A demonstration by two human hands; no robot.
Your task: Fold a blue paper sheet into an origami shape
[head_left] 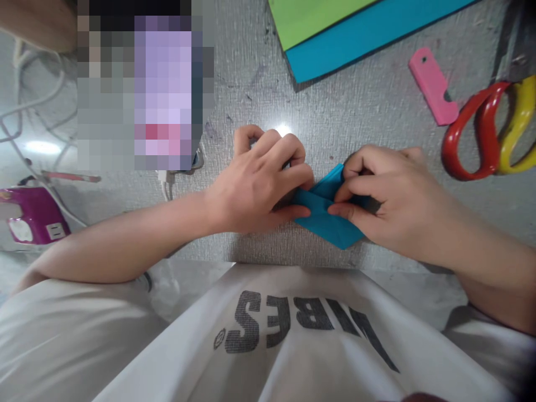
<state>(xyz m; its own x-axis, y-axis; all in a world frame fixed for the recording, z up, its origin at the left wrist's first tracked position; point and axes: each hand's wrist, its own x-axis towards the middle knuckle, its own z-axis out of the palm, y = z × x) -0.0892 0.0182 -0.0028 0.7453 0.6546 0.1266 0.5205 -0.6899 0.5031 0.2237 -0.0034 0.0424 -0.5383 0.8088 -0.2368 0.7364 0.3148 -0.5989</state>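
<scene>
A small piece of folded blue paper (pixel 335 226) lies low over the table, near its front edge, with creases and a raised flap pointing away from me. My left hand (pixel 262 178) pinches its left corner between thumb and curled fingers. On the right side, my right hand (pixel 383 190) grips the paper, thumb on the near layer and fingertips at the upright flap. Both hands partly cover the paper, so its full shape is hidden.
Green paper (pixel 310 19) overlaps blue paper (pixel 335 50) at the back. A pink cutter (pixel 433 86) lies beside red-handled scissors (pixel 454 137) and a yellow handle (pixel 525 128). On the left are a purple power socket (pixel 36 215), a pen (pixel 71 176) and white cables (pixel 62 204).
</scene>
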